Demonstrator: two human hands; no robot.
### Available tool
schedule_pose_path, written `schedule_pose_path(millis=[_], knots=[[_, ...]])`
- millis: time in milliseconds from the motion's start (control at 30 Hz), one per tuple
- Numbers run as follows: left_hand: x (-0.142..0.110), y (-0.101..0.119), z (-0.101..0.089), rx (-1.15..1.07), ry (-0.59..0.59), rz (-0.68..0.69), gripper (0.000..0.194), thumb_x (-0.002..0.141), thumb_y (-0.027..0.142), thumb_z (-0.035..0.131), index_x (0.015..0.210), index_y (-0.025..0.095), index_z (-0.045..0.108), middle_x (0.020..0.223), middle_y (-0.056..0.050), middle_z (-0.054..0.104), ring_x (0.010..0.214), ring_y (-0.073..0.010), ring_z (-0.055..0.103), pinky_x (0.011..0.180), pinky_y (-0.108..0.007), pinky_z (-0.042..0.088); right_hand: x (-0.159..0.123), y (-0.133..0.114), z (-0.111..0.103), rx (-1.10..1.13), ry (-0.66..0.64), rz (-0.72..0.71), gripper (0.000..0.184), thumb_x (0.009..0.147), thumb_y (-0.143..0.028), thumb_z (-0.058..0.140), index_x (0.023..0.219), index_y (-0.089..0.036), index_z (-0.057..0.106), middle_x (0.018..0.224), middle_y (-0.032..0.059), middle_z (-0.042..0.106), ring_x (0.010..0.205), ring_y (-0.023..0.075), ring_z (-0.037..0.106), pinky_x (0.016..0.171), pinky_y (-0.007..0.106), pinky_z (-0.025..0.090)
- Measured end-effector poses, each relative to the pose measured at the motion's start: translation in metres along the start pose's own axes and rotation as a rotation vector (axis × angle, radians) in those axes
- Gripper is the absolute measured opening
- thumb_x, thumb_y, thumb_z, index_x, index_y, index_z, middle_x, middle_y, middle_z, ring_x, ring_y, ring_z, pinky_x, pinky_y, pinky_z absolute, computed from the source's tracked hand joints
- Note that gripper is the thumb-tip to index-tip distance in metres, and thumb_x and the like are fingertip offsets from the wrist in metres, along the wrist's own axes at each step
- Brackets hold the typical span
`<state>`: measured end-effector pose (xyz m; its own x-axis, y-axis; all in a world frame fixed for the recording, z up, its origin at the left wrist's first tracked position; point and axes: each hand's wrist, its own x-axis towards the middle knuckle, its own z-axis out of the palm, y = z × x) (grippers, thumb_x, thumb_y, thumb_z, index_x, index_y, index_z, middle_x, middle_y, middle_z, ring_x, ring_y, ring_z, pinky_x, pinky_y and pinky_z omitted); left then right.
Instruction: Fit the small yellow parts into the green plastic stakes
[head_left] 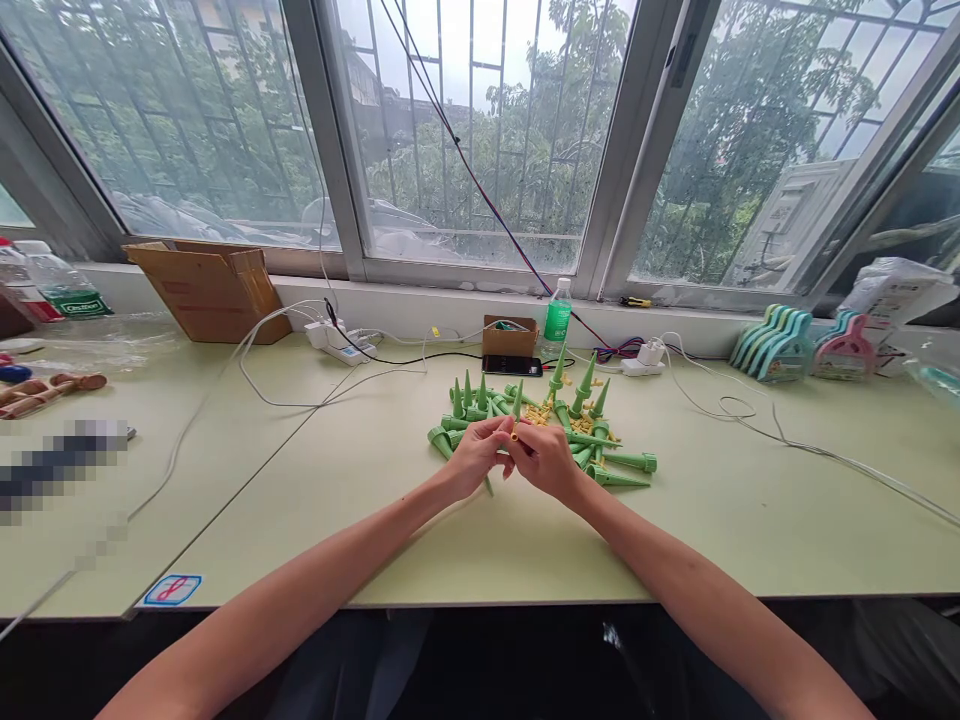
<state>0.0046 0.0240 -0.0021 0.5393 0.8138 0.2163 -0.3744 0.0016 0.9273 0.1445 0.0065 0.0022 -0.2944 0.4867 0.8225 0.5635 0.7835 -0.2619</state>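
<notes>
My left hand (478,458) and my right hand (546,460) meet above the table, fingertips pinched together. Between them shows the round end of a small yellow tubular piece (514,436); the fingers hide the rest of whatever they grip. Just behind the fingertips a green spike (517,402) points up, and I cannot tell whether it is held or standing. Around both hands lies a pile of green plastic spikes with ribbed caps, some upright like the tall green spike (582,388), others on their sides like the lying spike (621,479). Small yellow pieces (583,424) are heaped among them.
Behind the pile are a black phone (511,366), a small cardboard box (510,338) and a green-labelled bottle (558,318). White cables (322,404) cross the table (300,520). A large carton (210,292) stands left; pastel hangers (772,343) stand right.
</notes>
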Motion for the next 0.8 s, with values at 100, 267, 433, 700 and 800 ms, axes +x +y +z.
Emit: schedule_pose_path(millis=[100, 267, 433, 700, 800], knots=[[0.0, 0.001, 0.001, 0.001, 0.009, 0.003, 0.04, 0.081, 0.05, 0.062, 0.085, 0.01, 0.065, 0.058, -0.001, 0.054, 0.047, -0.008, 0.047, 0.042, -0.02, 0.042, 0.0, 0.0, 0.0, 0.001, -0.005, 0.002, 0.047, 0.098, -0.036, 0.04, 0.054, -0.019, 0.043, 0.041, -0.0022, 0.052, 0.041, 0.0076, 0.043, 0.048, 0.021, 0.033], [-0.001, 0.003, 0.003, 0.014, 0.014, -0.003, 0.044, 0.078, 0.053, 0.064, 0.092, 0.011, 0.066, 0.058, -0.001, 0.054, 0.048, -0.0085, 0.048, 0.042, -0.021, 0.042, -0.001, 0.002, 0.001, -0.025, -0.011, 0.014, 0.049, 0.098, -0.038, 0.04, 0.053, -0.02, 0.041, 0.041, -0.002, 0.051, 0.041, 0.0075, 0.044, 0.048, 0.021, 0.033], [-0.001, 0.005, 0.006, 0.03, 0.051, -0.031, 0.047, 0.083, 0.055, 0.056, 0.099, 0.011, 0.065, 0.059, -0.002, 0.056, 0.048, -0.0096, 0.049, 0.041, -0.022, 0.043, -0.002, 0.005, 0.002, -0.063, -0.009, 0.023, 0.048, 0.098, -0.039, 0.04, 0.054, -0.019, 0.039, 0.039, -0.0033, 0.047, 0.04, 0.0067, 0.041, 0.048, 0.02, 0.032], [0.001, 0.012, 0.005, 0.062, 0.072, -0.014, 0.042, 0.083, 0.053, 0.056, 0.085, 0.012, 0.062, 0.064, -0.001, 0.055, 0.044, -0.0077, 0.048, 0.04, -0.022, 0.042, -0.002, 0.01, 0.001, -0.095, -0.01, 0.113, 0.046, 0.096, -0.042, 0.041, 0.056, -0.02, 0.036, 0.045, -0.0042, 0.041, 0.042, 0.0077, 0.032, 0.046, 0.022, 0.027], [0.001, 0.016, 0.005, 0.129, 0.105, 0.006, 0.04, 0.083, 0.053, 0.057, 0.086, 0.013, 0.061, 0.063, 0.001, 0.054, 0.044, -0.0072, 0.048, 0.039, -0.021, 0.041, -0.001, 0.011, 0.0, -0.068, 0.005, 0.165, 0.044, 0.095, -0.043, 0.042, 0.058, -0.02, 0.036, 0.046, -0.0048, 0.039, 0.043, 0.008, 0.031, 0.046, 0.021, 0.028]])
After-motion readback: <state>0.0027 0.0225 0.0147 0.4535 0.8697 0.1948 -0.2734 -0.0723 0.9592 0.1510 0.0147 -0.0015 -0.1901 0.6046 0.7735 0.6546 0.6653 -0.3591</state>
